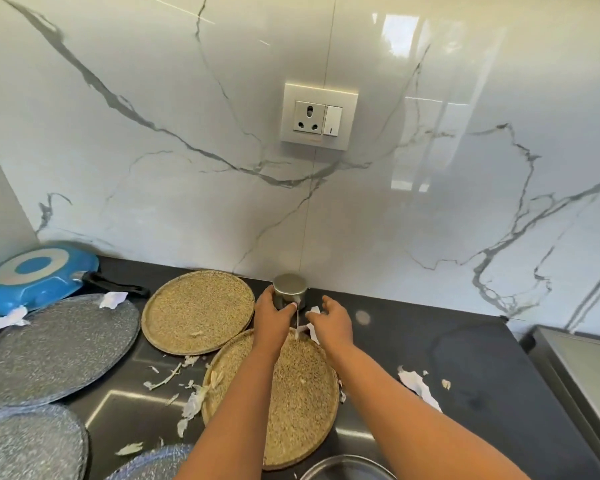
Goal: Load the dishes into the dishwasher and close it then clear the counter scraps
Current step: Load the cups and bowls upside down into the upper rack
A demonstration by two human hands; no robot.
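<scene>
Your left hand (274, 315) is already on the steel cup (290, 292), fingers curled round its near side, so take the cup as your landmark for everything else. It stands inverted against the foot of the marble backsplash (361, 220), directly ahead of you, its axis vertical. Your right hand (331, 322) lies just right of the cup and slightly nearer to you; its fingers look to be pinching a small white scrap (307, 329), though the fine detail of that pinch is hard to read. The two hands are close but apart.

The left hand is plainly the nearer one, so the lift probably falls to it: straight up, then back toward you over the near woven plate (302, 393), which lies directly under both forearms. The far woven plate (198, 311) sits just left of the cup, its rim close to your left wrist. More scraps (418, 386) lie well to the cup's right and nearer you. No dishwasher shows from here.
</scene>
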